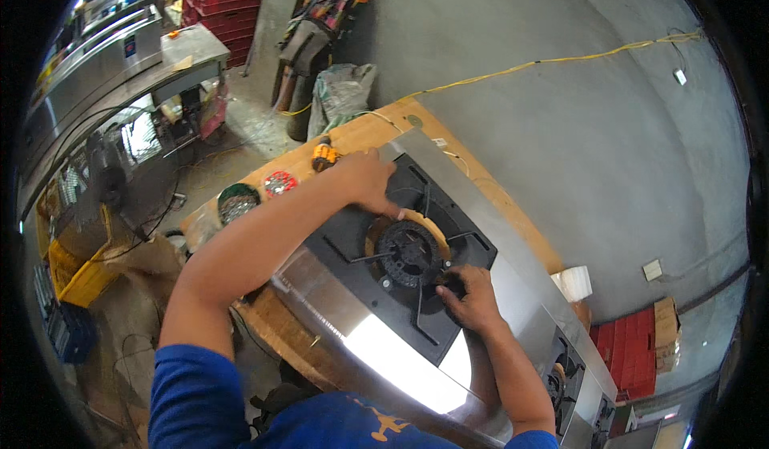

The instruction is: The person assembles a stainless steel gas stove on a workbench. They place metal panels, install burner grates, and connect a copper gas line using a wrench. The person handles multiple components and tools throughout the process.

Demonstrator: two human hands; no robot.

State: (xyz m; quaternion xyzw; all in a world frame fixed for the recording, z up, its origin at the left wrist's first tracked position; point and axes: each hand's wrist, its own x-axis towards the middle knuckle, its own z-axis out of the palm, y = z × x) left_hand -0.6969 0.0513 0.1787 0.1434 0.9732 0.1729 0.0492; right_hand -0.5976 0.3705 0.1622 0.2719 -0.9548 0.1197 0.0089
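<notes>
A stainless steel gas stove lies on a wooden bench in front of me. Set into its top is a square black burner plate with thin metal pan-support arms. At the plate's middle sits a dark round burner, with a brass-coloured ring around it. My left hand rests at the plate's far left edge, fingers apart, its thumb reaching the ring. My right hand is at the burner's right side, thumb and fingers drawn together near a small fitting; what they hold, if anything, is hidden.
A yellow-and-black power tool, a red-rimmed dish of small parts and a dark green container stand on the bench beyond my left arm. A second burner is at lower right. Red crates stand by the grey wall.
</notes>
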